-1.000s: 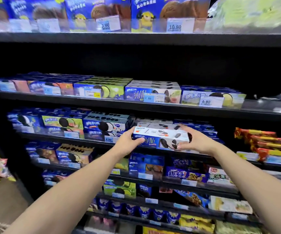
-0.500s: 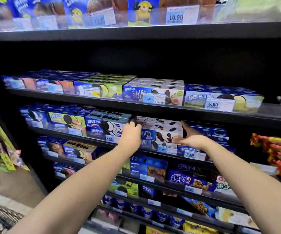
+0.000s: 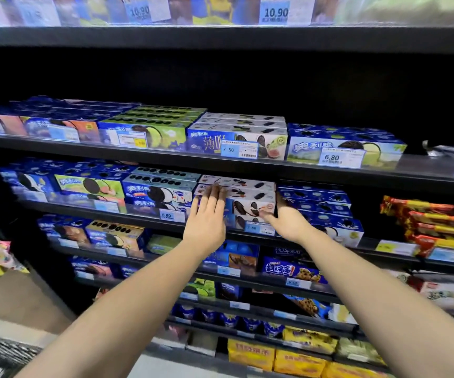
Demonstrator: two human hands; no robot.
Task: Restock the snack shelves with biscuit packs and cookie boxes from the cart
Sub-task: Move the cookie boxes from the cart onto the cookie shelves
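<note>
Both hands are at a stack of white boxes (image 3: 247, 195) on the shelf (image 3: 149, 223) in the middle of the view, two levels below the top one. The left hand (image 3: 206, 219) is at the stack's 7 o'clock, palm forward and fully flat. Its fingers (image 3: 215, 195) are straight, close together and point to 12 o'clock. They lie against the left part of the stack's front and reach up to the top box. This hand curls round nothing. The right hand (image 3: 288, 222) is at the stack's 4 o'clock, loosely spread. Its fingertips (image 3: 265, 214) point to 9 o'clock and rest on the lower right of the stack's front. Its thumb (image 3: 279, 201) stands up at the stack's right end, but blur hides whether it touches the card. This hand grips nothing either. The white boxes lie flat, one upon another, fronts out. Dark blue boxes (image 3: 316, 200) are just beside them at 3 o'clock, and blue-and-white boxes (image 3: 160, 192) at 9 o'clock. A 7.50 tag (image 3: 253, 228) sits on the shelf lip at the stack's 6 o'clock, between the two hands.
</note>
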